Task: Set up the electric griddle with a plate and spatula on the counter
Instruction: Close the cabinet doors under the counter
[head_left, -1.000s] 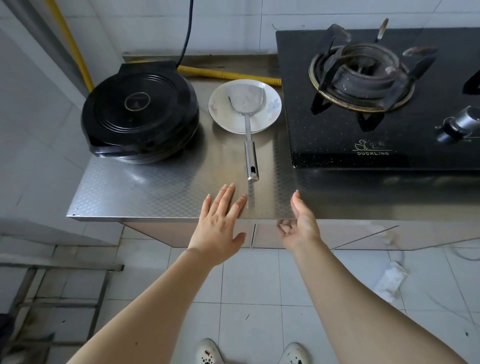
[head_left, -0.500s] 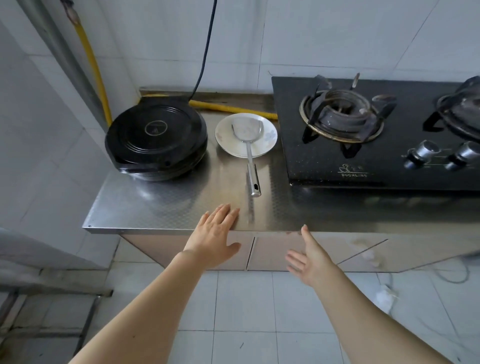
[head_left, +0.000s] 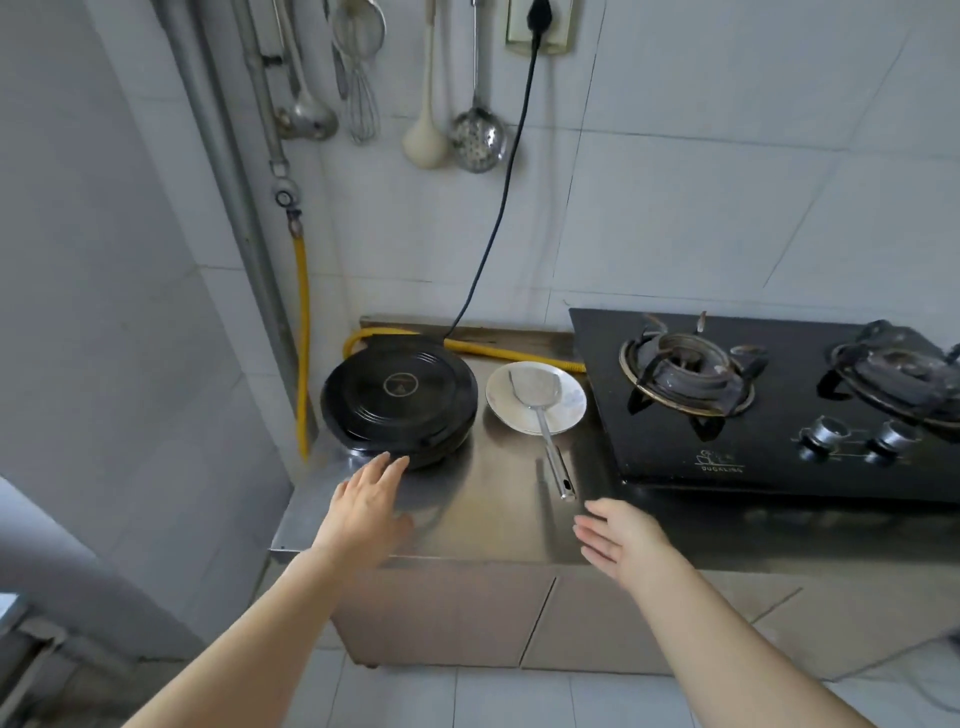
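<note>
Griddle (head_left: 399, 400) sits beyond left hand (head_left: 366, 506); right hand (head_left: 621, 540) near spatula (head_left: 551, 447); both hands flat, empty.

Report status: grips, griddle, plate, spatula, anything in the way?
Both open: left grip fingertips at griddle front edge, right grip near spatula handle. Griddle closed on counter; spatula blade in plate. No obstruction seen.

a closed black griddle (head_left: 399, 402) sits on the steel tabletop (head_left: 493, 499) beside a white plate (head_left: 569, 410) holding a metal spatula (head_left: 543, 415), both hands open in front, left hand (head_left: 366, 506) near the griddle, right hand (head_left: 621, 540) near the spatula's handle.
</note>
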